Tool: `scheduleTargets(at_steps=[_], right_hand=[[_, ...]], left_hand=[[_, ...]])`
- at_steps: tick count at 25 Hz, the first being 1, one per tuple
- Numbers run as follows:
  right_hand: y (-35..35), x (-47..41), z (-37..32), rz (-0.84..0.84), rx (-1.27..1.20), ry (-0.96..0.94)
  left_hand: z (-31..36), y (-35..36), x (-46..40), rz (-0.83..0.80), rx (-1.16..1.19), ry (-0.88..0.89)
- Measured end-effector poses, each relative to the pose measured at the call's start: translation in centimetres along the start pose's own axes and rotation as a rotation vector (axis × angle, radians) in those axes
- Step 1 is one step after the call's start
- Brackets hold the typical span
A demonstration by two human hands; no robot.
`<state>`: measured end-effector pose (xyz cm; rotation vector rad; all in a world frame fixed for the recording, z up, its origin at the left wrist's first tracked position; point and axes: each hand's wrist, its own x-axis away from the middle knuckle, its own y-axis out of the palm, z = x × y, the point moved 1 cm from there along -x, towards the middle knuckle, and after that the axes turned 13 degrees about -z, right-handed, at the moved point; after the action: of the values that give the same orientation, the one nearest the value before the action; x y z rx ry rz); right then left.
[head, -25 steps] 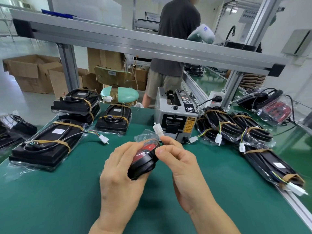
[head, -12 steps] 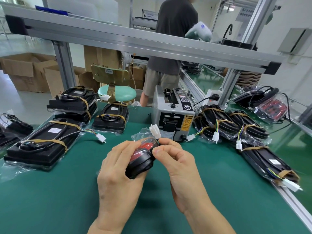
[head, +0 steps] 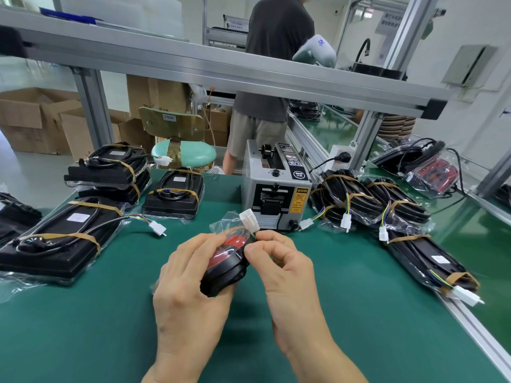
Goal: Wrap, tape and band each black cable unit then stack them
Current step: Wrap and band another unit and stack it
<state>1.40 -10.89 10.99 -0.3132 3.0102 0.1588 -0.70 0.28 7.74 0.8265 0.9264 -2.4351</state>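
Over the middle of the green table my left hand [head: 188, 283] grips a black unit with a red lens [head: 228, 261], partly covered in clear plastic. My right hand [head: 282, 269] pinches the wire at the unit's top edge, just below its white connector [head: 249, 220], which sticks up. Banded black units are stacked at the left [head: 106, 170] and lie flat at the near left [head: 55, 244]. More banded units in plastic lie at the right [head: 367, 200] and the near right [head: 425, 261].
A grey tape dispenser [head: 276, 186] stands behind my hands. An aluminium rail [head: 470, 330] edges the table on the right. A frame beam [head: 221, 70] crosses overhead. A person stands beyond the table by a green stool [head: 184, 153] and cardboard boxes [head: 30, 120].
The view has shifted slightly. My hands stay on the unit, and my right fingers have moved a little along the wire near the connector.
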Motion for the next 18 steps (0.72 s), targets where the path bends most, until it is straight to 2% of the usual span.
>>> scheduleTargets(at_steps=[5, 11, 16, 18], right_hand=[[0.08, -0.04, -0.23, -0.012, -0.035, 0.014], [0.07, -0.06, -0.2, 0.0, 0.069, -0.027], [0.19, 0.21, 0.05, 0.099, 0.198, -0.042], [0.36, 0.21, 0.37, 0.14, 0.167, -0.035]], left_hand=[[0.04, -0.2, -0.04, 0.011, 0.006, 0.007], [-0.03, -0.16, 0.07, 0.009, 0.017, 0.0], [0.16, -0.01, 0.09, 0.007, 0.004, -0.002], [0.22, 0.13, 0.1, 0.006, -0.01, -0.009]])
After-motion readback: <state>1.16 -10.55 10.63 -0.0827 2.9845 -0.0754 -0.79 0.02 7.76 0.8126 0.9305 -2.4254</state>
